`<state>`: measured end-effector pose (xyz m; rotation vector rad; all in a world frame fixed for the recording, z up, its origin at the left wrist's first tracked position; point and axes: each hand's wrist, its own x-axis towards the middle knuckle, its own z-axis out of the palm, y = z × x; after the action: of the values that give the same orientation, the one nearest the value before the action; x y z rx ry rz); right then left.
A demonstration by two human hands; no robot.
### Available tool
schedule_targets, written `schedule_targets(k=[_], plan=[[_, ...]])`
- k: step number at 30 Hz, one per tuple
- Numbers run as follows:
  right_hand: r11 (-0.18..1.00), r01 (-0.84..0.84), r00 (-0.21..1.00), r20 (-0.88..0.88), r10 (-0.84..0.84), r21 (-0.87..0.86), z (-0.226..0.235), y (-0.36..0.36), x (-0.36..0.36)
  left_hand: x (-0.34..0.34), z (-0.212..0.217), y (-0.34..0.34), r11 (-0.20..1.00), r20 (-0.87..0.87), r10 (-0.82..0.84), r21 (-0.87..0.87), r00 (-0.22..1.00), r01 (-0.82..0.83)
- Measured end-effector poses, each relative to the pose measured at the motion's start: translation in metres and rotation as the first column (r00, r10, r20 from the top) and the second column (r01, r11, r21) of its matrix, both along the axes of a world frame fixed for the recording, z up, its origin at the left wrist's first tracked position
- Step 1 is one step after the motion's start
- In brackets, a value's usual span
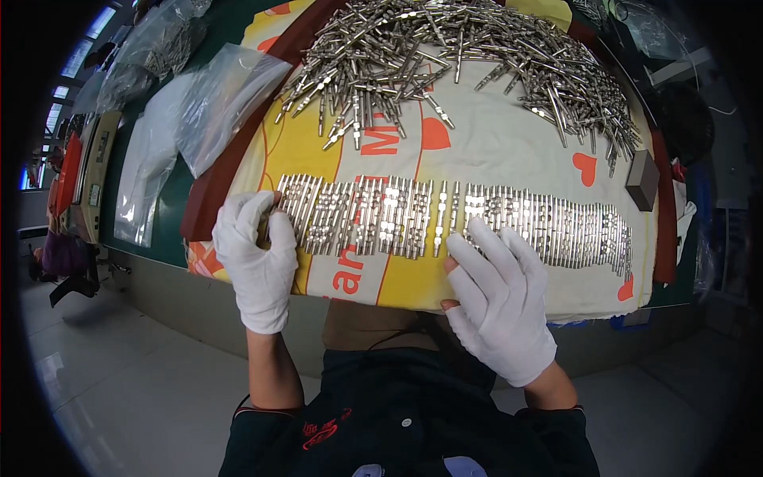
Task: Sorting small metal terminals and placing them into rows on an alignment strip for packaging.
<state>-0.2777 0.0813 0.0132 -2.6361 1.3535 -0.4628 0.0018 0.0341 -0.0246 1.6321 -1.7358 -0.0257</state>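
The green desk [171, 240] carries a printed cloth [509, 147], which probably serves to cushion the parts and limit rolling. Dark red rails [216, 187] flank the cloth, apparently as side stops. At the far side lies a loose heap of metal rods [358, 60], crossing at all angles. Nearer the person, a row of metal rods [389, 215] lies side by side, roughly parallel, seemingly so that each piece is exposed. The gloved right hand [502, 306] is spread, fingers extended over the row's near edge. The gloved left hand [256, 258] is curved at the row's left end, likely bracing it; whether it grips a rod cannot be told. A grey block [642, 180] stands beside the right rail.
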Motion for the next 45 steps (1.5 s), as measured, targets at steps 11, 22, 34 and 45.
schedule_targets(k=[11, 22, 34, 45], plan=[[0.964, 0.134, 0.989, -0.025, -0.143, -0.228, 0.01, -0.056, -0.008, -0.064, 0.033, 0.021, 0.964, 0.11, -0.267, 0.026, 0.957, 0.266], [0.993, 0.091, 0.993, 0.088, -0.085, -0.075, -0.012, -0.079, -0.007, -0.108, 0.034, 0.004, 0.935, 0.253, -0.352, 0.14, 0.901, 0.326], [0.998, 0.061, 0.943, 0.327, -0.065, 0.021, -0.014, -0.085, -0.014, -0.11, 0.031, 0.007, 0.925, 0.203, -0.373, 0.153, 0.905, 0.347], [0.99, 0.073, 0.847, 0.516, -0.127, 0.124, -0.003, -0.083, -0.012, -0.121, 0.028, 0.011, 0.937, 0.189, -0.347, 0.11, 0.919, 0.331]])
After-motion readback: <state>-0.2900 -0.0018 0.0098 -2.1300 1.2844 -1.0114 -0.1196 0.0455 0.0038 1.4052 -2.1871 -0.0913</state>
